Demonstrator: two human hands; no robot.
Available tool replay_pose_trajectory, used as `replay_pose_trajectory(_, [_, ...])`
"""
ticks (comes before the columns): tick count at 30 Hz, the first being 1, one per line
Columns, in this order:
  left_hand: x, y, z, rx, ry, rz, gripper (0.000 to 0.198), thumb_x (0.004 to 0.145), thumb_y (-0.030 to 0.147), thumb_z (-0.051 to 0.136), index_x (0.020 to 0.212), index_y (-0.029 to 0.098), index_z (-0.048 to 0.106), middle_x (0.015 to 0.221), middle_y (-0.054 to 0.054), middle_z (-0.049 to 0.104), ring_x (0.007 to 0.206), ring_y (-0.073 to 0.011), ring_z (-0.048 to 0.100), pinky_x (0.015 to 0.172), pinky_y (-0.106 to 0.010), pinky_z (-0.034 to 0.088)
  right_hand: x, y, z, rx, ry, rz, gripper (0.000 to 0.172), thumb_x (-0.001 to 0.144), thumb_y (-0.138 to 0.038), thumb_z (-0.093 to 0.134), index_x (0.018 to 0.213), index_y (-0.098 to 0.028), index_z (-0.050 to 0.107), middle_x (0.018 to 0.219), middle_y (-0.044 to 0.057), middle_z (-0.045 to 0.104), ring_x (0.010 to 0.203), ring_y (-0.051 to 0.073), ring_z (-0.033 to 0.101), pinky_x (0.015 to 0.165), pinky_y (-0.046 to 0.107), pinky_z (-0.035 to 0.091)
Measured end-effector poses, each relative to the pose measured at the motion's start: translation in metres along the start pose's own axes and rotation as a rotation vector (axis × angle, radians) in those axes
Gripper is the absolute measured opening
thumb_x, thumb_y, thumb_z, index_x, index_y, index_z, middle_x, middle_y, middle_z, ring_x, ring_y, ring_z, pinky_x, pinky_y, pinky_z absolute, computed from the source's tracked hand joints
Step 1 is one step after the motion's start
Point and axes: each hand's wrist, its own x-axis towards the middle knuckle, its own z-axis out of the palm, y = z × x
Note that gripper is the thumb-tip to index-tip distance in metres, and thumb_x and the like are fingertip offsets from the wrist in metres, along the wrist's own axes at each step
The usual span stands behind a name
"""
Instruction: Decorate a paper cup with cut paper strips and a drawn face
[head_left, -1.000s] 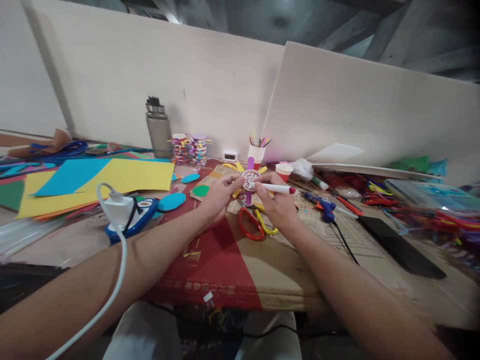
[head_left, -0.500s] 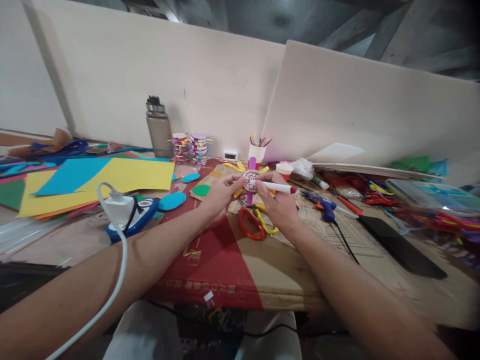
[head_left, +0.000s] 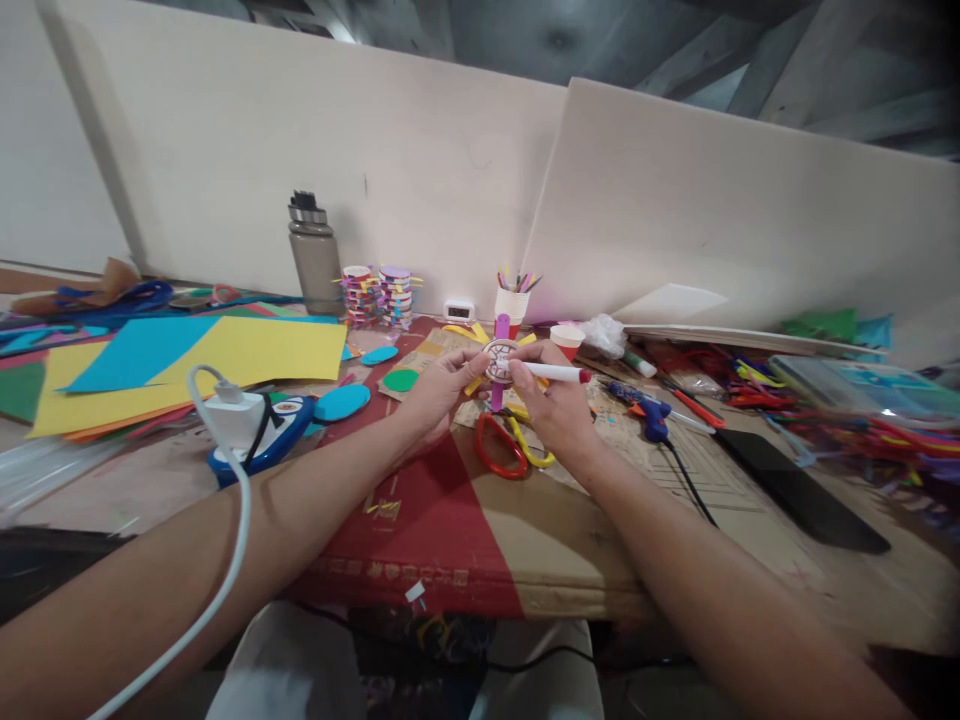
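Note:
Between my hands is a round white disc (head_left: 497,358) with dark red line markings. Purple and yellow strips (head_left: 502,326) stick out around it. My left hand (head_left: 439,395) pinches the disc's left edge between thumb and fingers. In my right hand (head_left: 559,405) lies a white marker (head_left: 551,372) with a red end pointing right; its other end is at the disc. Fingers of that hand also rest by the disc's right edge. Just below my hands, scissors (head_left: 501,455) with red and yellow handles lie on the cardboard (head_left: 577,550).
A bottle (head_left: 313,255), two decorated cup stacks (head_left: 395,295), a small clock (head_left: 459,311) and a pencil cup (head_left: 512,303) stand along the back. Coloured paper (head_left: 255,350) and a power strip (head_left: 289,420) are left. A glue gun (head_left: 652,415) and black phone (head_left: 802,490) lie right.
The view has shifted very slightly. Both hands keep the same hold on the disc and marker, with no clear movement.

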Motion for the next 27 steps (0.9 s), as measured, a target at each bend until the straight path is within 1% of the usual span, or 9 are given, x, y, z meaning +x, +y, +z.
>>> replay_pose_trajectory(4, [0.0010,-0.0012,-0.0008,-0.001,-0.005,0.006,0.044,0.056,0.044,0.089,0.072,0.014,0.061,0.069,0.002,0.060,0.061,-0.0079,0.053,0.061,-0.023,0.044,0.0006,-0.0004,-0.0001,0.025,0.028,0.004,0.013,0.092,-0.035,0.053,0.092,-0.023,0.056,0.084,0.002,0.062,0.080,0.018,0.058,0.074,0.032,0.045])
replay_pose_trajectory(8, [0.0015,-0.0019,-0.0009,0.029,-0.017,0.031,0.043,0.058,0.046,0.087,0.072,0.014,0.062,0.070,0.001,0.061,0.063,-0.0084,0.053,0.059,-0.022,0.043,0.0003,0.0001,0.0000,0.027,0.033,-0.003,0.014,0.092,-0.036,0.053,0.092,-0.023,0.056,0.086,0.002,0.063,0.080,0.018,0.058,0.073,0.032,0.046])
replay_pose_trajectory(13, [0.0011,-0.0008,0.0001,0.041,-0.017,0.030,0.043,0.057,0.046,0.087,0.071,0.014,0.062,0.070,0.001,0.062,0.062,-0.0080,0.053,0.059,-0.021,0.042,-0.0001,0.0005,0.0002,0.037,0.021,-0.013,0.015,0.093,-0.038,0.053,0.094,-0.023,0.056,0.089,0.003,0.064,0.083,0.018,0.059,0.076,0.033,0.048])
replay_pose_trajectory(19, [0.0029,-0.0046,-0.0029,0.049,-0.030,0.041,0.041,0.060,0.045,0.086,0.074,0.014,0.064,0.073,0.000,0.063,0.066,-0.0089,0.055,0.061,-0.022,0.044,0.0000,-0.0004,0.0005,0.051,0.014,-0.007,0.015,0.092,-0.038,0.054,0.094,-0.023,0.057,0.092,0.004,0.066,0.088,0.020,0.061,0.080,0.035,0.049])
replay_pose_trajectory(23, [0.0025,-0.0054,-0.0033,0.057,-0.030,0.046,0.040,0.062,0.045,0.085,0.074,0.014,0.064,0.074,0.000,0.064,0.065,-0.0084,0.055,0.060,-0.021,0.044,0.0002,-0.0017,0.0005,0.084,0.018,0.002,0.015,0.092,-0.038,0.055,0.094,-0.024,0.057,0.092,0.004,0.066,0.087,0.018,0.062,0.079,0.034,0.049])
replay_pose_trajectory(27, [0.0007,-0.0028,-0.0005,0.048,-0.011,0.038,0.041,0.060,0.044,0.086,0.074,0.014,0.063,0.073,0.001,0.063,0.063,-0.0081,0.054,0.059,-0.021,0.043,0.0007,-0.0031,0.0004,0.102,0.042,0.004,0.017,0.092,-0.041,0.055,0.092,-0.024,0.058,0.090,0.004,0.066,0.086,0.019,0.061,0.078,0.033,0.050])
